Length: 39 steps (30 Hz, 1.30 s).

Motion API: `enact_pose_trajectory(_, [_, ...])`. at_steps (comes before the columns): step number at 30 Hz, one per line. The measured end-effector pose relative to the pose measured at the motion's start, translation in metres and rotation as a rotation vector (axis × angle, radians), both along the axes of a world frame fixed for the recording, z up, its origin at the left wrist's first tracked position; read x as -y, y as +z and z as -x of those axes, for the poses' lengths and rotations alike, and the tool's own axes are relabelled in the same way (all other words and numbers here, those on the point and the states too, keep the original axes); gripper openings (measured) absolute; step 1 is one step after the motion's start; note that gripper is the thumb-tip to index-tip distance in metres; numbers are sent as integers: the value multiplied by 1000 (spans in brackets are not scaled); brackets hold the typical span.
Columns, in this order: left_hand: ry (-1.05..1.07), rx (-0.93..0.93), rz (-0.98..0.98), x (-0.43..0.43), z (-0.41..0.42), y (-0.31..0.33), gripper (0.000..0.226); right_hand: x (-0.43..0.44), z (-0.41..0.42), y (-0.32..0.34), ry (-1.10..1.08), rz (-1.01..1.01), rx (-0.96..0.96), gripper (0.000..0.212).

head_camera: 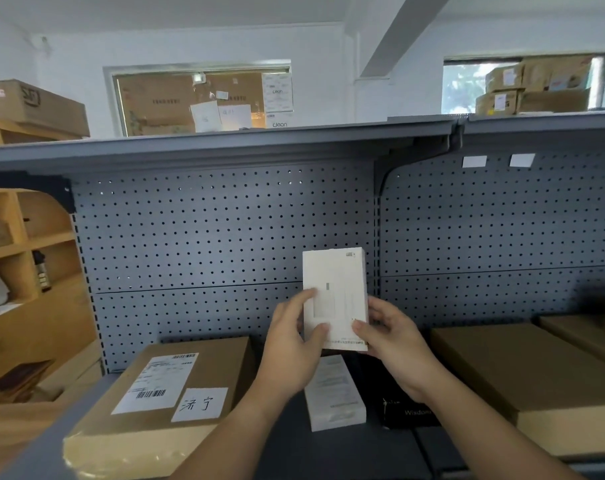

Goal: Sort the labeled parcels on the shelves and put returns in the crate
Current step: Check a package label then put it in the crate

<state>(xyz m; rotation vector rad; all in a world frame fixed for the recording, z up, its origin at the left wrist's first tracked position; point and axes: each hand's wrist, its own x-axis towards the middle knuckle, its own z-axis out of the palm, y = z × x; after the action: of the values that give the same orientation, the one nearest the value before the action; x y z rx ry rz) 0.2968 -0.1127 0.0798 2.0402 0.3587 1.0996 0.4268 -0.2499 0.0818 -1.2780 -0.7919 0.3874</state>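
Parcels lie along the grey shelf (346,455), and one small white box (334,289) is held upright above it, in front of the pegboard back panel (207,230). Left hand (290,344) grips the box's lower left edge, thumb across its face; right hand (394,337) clasps the lower right corner. Below the held box a second white box (335,393) lies flat on the shelf, with a black box (408,407) just beside it. To the left sits a brown carton (148,410) bearing a barcode label (155,382) and a handwritten slip (200,404). To the right lies a large flat brown carton (536,386).
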Motion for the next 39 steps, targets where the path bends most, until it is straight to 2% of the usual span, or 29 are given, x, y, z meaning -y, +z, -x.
enact_pose_trajectory(4, [-8, 1, 4, 7, -1, 6, 46, 2, 3, 4, 75, 24, -1, 45])
enact_pose_trajectory(7, [-11, -9, 33, 10, -1, 6, 50, 4, 6, 8, 156, -2, -53, 40])
enact_pose_trajectory(10, [-38, -19, 71, 12, -1, 6, 61, 4, 6, 10, 191, -70, -120, 31])
enact_pose_trajectory(16, [-152, -66, 155, 16, -3, 11, 92, 4, 11, 15, 143, -80, -43, 22])
enact_pose_trajectory(18, [-138, -85, 134, 15, -4, 13, 85, 6, 12, 15, 142, -82, -30, 23])
enact_pose_trajectory(21, [-208, -79, 142, 16, -3, 16, 61, 7, 10, 13, 107, -65, 14, 25])
enact_pose_trajectory(25, [-273, -47, 155, 24, 1, 19, 40, 5, 4, 8, -8, -24, 88, 32])
enact_pose_trajectory(28, [-284, -57, 192, 25, 2, 19, 36, 3, -1, 6, -98, 27, 102, 54])
enact_pose_trajectory(30, [-329, -68, 249, 24, 3, 19, 38, 3, -5, 4, -80, 48, 58, 72])
enact_pose_trajectory(31, [-355, -69, 275, 24, 3, 19, 38, 3, -5, 4, -47, 46, 26, 75])
enact_pose_trajectory(35, [-442, -75, 341, 21, 5, 19, 39, 7, 0, 4, 67, 3, -31, 50])
enact_pose_trajectory(39, [-437, -14, 421, 20, 3, 23, 38, 7, -1, 3, -3, -44, -61, 52])
